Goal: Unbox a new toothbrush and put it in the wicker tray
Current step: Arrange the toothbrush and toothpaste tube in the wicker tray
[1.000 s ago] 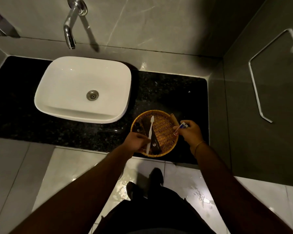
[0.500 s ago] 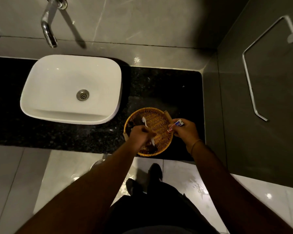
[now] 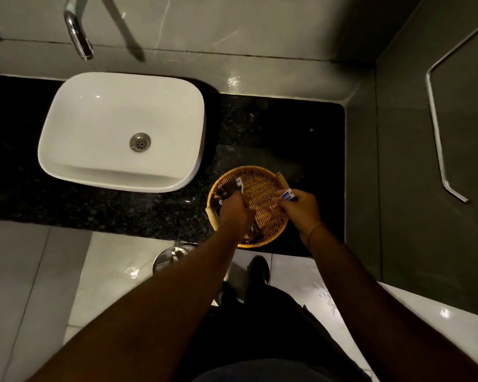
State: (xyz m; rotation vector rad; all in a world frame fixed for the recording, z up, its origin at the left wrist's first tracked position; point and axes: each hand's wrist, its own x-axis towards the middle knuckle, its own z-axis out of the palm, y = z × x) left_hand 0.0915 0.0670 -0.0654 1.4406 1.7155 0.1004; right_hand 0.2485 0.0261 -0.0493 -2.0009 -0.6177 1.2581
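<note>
A round wicker tray (image 3: pixel 262 172) with wooden handles sits on the black granite counter, right of the basin. My left hand (image 3: pixel 236 209) is over the tray's left half, closed around the handle of a white toothbrush (image 3: pixel 240 184) whose head points away, low over the weave. My right hand (image 3: pixel 301 206) hovers at the tray's right rim, gripping a small white, blue and red toothpaste tube (image 3: pixel 283 198). Dark sachets lie in the tray, partly hidden under my left hand.
A white rectangular basin (image 3: pixel 94 128) with a chrome tap (image 3: pixel 78 34) stands at the left. A chrome towel rail (image 3: pixel 436 128) is on the right wall. A metal bin lid (image 3: pixel 171 256) sits on the tiled floor below the counter edge.
My left hand has lowered the toothbrush from upright over the tray's middle towards its left side. My right hand stays at the rim with the tube. The camera shifted slightly.
</note>
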